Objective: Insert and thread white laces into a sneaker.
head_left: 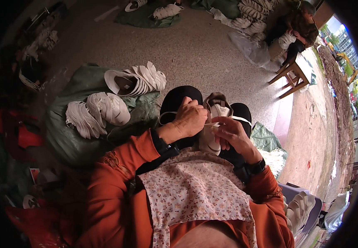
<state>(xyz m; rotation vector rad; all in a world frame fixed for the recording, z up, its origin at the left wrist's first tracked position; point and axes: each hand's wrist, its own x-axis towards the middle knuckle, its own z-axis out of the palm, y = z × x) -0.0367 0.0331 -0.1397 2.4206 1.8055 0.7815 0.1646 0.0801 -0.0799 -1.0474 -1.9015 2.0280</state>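
A beige sneaker (pixel 208 140) rests upright between my knees, its dark-lined collar pointing away from me. A pale shoelace (pixel 242 119) runs across its front and out to both sides over my dark-clad knees. My left hand (pixel 191 117) is closed at the shoe's left side, with lace showing by its fingers. On the other side, my right hand (pixel 231 131) bends over the shoe and pinches the lace between thumb and fingers. The fingertips partly hide the eyelets and the lace crossing.
Stacked pale shoe uppers (pixel 146 78) and more uppers (pixel 98 111) lie on a green sheet (pixel 59 128) at left. A wooden stool (pixel 297 74) stands at far right near a seated person (pixel 303 31) handling shoes. A purple-grey bin (pixel 313 215) holds shoe parts on my right.
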